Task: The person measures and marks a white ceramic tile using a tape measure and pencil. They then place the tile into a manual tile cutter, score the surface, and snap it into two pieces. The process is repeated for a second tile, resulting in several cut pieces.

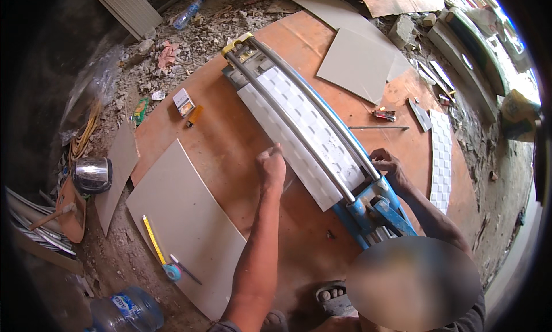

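Note:
A manual tile cutter [391, 203] with twin steel rails and a blue frame lies diagonally before me. Under its rails is a white tile [313, 122] with a raised grey-and-white block pattern, its left part sticking out past the left rail. My left hand [271, 164] is closed at the tile's left edge, with the thumb side uppermost. On the other side my right hand [388, 165] has its fingers curled against the right rail near the handle end. Its fingertips are partly hidden, so what they grip cannot be told.
Beige tiles [352, 64] lie beyond the cutter; another large tile [181, 217] at left carries a tape measure [171, 271] and a pen [187, 270]. A patterned strip [441, 159] lies right. Rubble [213, 30] borders the orange board [215, 125]. A water bottle [127, 310] is lower left.

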A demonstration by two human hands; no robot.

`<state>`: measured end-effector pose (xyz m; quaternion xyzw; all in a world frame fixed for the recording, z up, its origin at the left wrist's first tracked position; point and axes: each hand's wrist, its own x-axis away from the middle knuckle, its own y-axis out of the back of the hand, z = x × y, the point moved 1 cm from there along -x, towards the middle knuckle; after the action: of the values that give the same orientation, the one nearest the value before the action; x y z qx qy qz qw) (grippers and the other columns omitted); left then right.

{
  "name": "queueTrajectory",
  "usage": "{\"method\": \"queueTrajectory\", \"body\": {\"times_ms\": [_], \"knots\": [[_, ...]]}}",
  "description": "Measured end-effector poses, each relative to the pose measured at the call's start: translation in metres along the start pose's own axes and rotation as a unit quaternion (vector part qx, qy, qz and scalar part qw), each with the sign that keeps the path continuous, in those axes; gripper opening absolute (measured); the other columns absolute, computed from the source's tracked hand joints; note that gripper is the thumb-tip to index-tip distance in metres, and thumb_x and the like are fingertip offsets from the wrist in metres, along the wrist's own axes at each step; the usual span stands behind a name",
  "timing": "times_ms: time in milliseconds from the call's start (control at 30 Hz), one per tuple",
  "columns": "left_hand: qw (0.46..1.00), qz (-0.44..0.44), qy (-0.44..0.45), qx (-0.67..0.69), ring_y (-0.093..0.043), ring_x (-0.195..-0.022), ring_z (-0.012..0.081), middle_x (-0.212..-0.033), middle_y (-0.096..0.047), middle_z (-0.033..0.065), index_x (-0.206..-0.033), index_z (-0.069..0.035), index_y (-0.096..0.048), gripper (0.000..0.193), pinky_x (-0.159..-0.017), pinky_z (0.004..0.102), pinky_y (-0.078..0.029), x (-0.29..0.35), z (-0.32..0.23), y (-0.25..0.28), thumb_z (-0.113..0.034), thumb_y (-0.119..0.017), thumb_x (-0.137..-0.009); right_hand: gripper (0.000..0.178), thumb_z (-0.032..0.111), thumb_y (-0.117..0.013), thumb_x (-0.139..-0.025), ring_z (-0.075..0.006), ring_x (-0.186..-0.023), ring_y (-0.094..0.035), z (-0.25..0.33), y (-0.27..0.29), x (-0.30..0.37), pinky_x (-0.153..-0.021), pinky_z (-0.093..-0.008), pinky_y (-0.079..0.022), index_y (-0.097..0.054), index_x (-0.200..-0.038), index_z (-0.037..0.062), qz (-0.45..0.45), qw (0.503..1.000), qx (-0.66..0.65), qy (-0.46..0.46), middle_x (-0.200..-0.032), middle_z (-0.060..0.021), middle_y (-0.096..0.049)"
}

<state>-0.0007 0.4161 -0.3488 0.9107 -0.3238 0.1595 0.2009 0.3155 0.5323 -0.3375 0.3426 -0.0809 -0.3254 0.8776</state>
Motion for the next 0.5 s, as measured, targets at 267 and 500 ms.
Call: {"method": "queueTrajectory", "body": {"times_ms": [267,500], "knots": [[0.994,-0.069,-0.021,-0.081,-0.064,-0.104,0.0414,-0.112,-0.067,0.0301,-0.104,0.011,-0.066,0.046,-0.094,0.0440,-0.047,0.001,-0.005,-0.006,-0.033,-0.056,-0.096,0.022,0.022,-0.066,-0.088,-0.0281,-0.101,-0.062,-0.015,-0.002,0.007,-0.087,-0.0370,-0.049,-0.075,-0.104,0.0105,0.007,0.993,-0.089,-0.081,-0.108,-0.0120,-0.061],[0.978,0.149,0.073,0.124,-0.063,-0.082,0.0150,-0.095,-0.069,0.0066,-0.105,-0.001,-0.067,0.032,-0.078,0.0363,-0.054,-0.005,0.009,0.019,-0.031,-0.058,-0.102,0.025,0.017,-0.070,-0.082,-0.0279,-0.100,-0.062,-0.011,-0.004,0.003,-0.085,-0.0379,-0.050,-0.075,-0.106,0.0135,0.007,1.000,-0.006,-0.003,-0.110,-0.0117,-0.061]]}}
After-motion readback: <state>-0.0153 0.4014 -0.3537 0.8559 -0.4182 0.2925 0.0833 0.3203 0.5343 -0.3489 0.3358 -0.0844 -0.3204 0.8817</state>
